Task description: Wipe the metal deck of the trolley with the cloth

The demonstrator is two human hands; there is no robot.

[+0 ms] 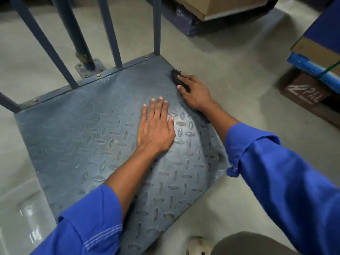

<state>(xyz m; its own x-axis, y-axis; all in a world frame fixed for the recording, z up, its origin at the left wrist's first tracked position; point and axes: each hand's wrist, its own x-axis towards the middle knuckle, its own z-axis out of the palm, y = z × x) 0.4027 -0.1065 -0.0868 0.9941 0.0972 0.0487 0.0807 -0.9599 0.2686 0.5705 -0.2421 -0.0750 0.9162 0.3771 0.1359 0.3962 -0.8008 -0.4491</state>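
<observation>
The trolley's grey-blue metal deck (77,137) with a raised diamond pattern fills the middle of the view. My left hand (156,127) lies flat on the deck near its centre, fingers straight and together. My right hand (195,92) is at the deck's right edge near the far corner, its fingers curled over a small dark cloth (175,77) that it presses against the metal. Only part of the cloth shows past the fingers.
Blue upright bars (110,30) of the trolley's handle frame rise from the deck's far edge. Cardboard boxes on a blue pallet (211,13) stand behind, and more boxes (316,57) sit at the right. Pale concrete floor (239,61) surrounds the trolley. My knee (248,243) shows at the bottom.
</observation>
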